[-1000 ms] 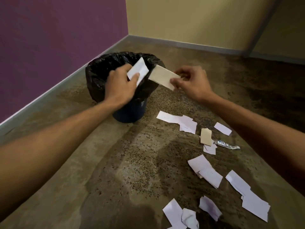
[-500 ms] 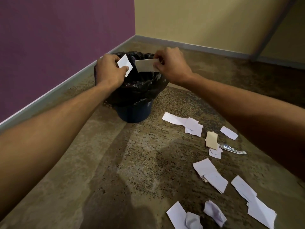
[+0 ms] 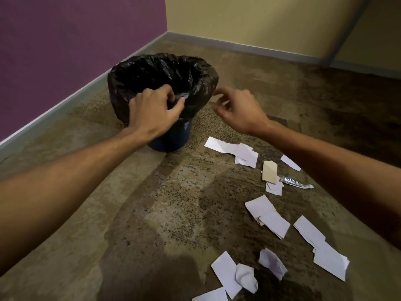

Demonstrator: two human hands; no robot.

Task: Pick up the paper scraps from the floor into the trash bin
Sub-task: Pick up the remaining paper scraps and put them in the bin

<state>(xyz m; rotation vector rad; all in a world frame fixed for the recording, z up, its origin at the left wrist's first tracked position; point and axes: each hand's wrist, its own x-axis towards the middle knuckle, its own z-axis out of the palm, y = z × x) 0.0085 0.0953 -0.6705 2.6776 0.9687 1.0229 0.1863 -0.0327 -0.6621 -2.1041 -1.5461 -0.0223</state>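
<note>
— What do we see at the trash bin [image 3: 171, 140]?

— We see a dark blue bin lined with a black bag [image 3: 201, 83], standing on the speckled brown floor [image 3: 152, 213] near the corner where a purple wall [image 3: 65, 40] meets a yellow one [image 3: 260, 18]. Our left hand [image 3: 152, 109] sits at the bin's near rim, fingers curled over the bag's edge; whether it pinches the plastic we cannot tell. Our right hand [image 3: 236, 109] hangs just right of the bin, fingers loosely bent and holding nothing.

— And the paper scraps?

— We count them scattered on the floor, all to the right of the bin and nearer to us. Closest to the bin lies a long white strip [image 3: 219, 144] overlapping a folded white piece [image 3: 247, 157]. Farther from the bin we see a tan card [image 3: 269, 173], a small silver wrapper [image 3: 297, 184] touching it, and a white slip [image 3: 289, 162] partly under our right forearm. Farther still, we find two overlapping white sheets [image 3: 267, 213], a longer pair [image 3: 321, 248], a crumpled purple-tinged scrap [image 3: 272, 265] and a white cluster [image 3: 234, 274] at the bottom edge.
</note>
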